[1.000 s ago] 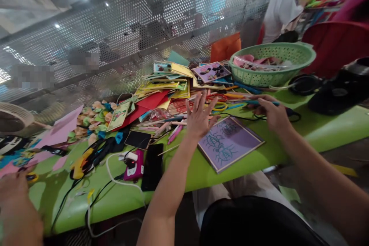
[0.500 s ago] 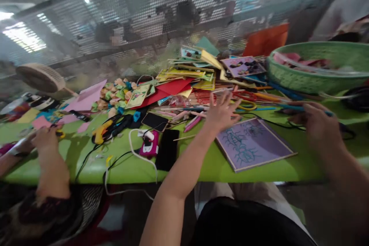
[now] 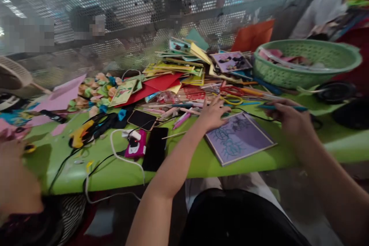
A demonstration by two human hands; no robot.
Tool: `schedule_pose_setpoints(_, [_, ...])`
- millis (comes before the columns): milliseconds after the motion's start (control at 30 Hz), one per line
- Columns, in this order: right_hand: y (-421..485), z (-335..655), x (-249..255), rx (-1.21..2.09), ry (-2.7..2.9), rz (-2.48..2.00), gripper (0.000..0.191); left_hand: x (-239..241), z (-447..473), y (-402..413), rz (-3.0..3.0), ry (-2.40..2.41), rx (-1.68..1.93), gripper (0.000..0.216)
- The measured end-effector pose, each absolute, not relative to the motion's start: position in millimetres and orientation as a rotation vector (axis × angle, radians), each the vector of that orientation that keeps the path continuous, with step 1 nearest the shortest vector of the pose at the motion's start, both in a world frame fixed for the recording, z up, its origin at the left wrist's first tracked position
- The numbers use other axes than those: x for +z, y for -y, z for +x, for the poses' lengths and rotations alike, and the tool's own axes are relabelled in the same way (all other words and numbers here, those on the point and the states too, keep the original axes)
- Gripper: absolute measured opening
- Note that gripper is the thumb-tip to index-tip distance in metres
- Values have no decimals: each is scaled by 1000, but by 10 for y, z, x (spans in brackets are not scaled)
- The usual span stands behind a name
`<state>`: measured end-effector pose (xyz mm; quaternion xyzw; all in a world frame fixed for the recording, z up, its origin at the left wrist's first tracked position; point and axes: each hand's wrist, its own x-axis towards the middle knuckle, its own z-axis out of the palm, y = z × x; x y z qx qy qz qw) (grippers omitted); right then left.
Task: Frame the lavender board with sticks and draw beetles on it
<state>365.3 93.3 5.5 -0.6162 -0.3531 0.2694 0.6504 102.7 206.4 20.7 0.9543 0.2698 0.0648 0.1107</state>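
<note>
My left hand [image 3: 212, 114] hovers with fingers spread over the far left corner of a purple framed picture [image 3: 240, 142] with insect drawings, close to several pens and sticks [image 3: 178, 113]. My right hand [image 3: 288, 117] is closed round a thin blue tool [image 3: 284, 107] just right of the picture, with a black cable [image 3: 253, 117] running under it. The picture lies flat on the green table [image 3: 184, 159] near its front edge.
A green basket [image 3: 305, 63] of pink scraps stands at the back right. Piled coloured cards [image 3: 184, 71], scissors [image 3: 230, 94], a glue gun [image 3: 86, 132], a black phone [image 3: 155, 149] and a pink device [image 3: 135, 147] crowd the table. Another person's hand [image 3: 14, 177] is at the left.
My left hand has dropped lower towards the picture's corner. My right hand has kept its grip on the blue tool. The view has swung left and back a little.
</note>
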Motion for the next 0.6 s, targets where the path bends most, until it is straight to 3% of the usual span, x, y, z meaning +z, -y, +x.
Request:
schedule_pose_setpoints(267, [-447, 3368, 31, 848, 1011, -1442, 31, 207, 1026, -2072, 2771, -789, 133, 51])
schedule_pose_setpoints(600, [-413, 3323, -2, 873, 1247, -1510, 41, 238, 1032, -2073, 2737, -816, 103, 49])
